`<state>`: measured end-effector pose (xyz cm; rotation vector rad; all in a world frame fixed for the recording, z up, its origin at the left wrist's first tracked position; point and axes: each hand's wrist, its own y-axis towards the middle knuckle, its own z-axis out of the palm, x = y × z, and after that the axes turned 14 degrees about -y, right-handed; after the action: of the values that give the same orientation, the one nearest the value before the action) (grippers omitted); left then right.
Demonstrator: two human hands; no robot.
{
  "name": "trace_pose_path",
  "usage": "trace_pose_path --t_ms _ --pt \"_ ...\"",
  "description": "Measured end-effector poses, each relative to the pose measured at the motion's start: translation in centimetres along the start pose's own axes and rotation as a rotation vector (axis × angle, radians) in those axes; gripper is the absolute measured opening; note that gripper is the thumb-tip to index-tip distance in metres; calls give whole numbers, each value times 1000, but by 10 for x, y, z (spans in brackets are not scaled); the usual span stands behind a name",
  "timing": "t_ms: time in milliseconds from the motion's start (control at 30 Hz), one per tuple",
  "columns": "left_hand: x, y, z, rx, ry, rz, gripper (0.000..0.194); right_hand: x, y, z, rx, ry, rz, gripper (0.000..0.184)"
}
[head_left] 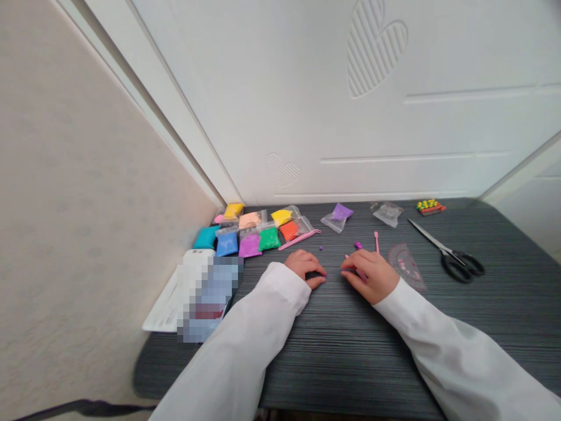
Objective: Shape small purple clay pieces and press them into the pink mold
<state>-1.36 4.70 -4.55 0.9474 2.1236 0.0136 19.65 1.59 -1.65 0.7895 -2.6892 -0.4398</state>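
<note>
My left hand [307, 268] rests low over the dark table, thumb and forefinger pinched on a tiny bit of purple clay [325, 276]. Facing it, my right hand [369, 273] has its fingers bent together; what they hold, if anything, cannot be made out. A pink tool [362, 274] shows partly beneath the right hand, mostly hidden. Just beyond the hands lie a small purple clay ball [321, 248] and a shiny purple lump [358, 245]. Another pink tool [376, 241] stretches away behind the right hand.
Colourful clay packets, including a green one [269, 238], sit at the back left beside pink tweezers [300, 240]. A purple packet [342, 213], clear bag [388, 214] and yellow-red piece [429, 207] line the back. Right are a protractor [405, 266] and scissors [460, 263]; left, a white packet [166, 301].
</note>
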Motion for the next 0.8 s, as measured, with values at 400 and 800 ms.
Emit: trace_pose_path --t_ms 400,800 --pt "-2 2 -2 3 -5 -3 16 10 -1 10 91 -209 -13 16" --pt "-2 0 -6 30 -56 6 22 2 -2 0 130 -168 49 24"
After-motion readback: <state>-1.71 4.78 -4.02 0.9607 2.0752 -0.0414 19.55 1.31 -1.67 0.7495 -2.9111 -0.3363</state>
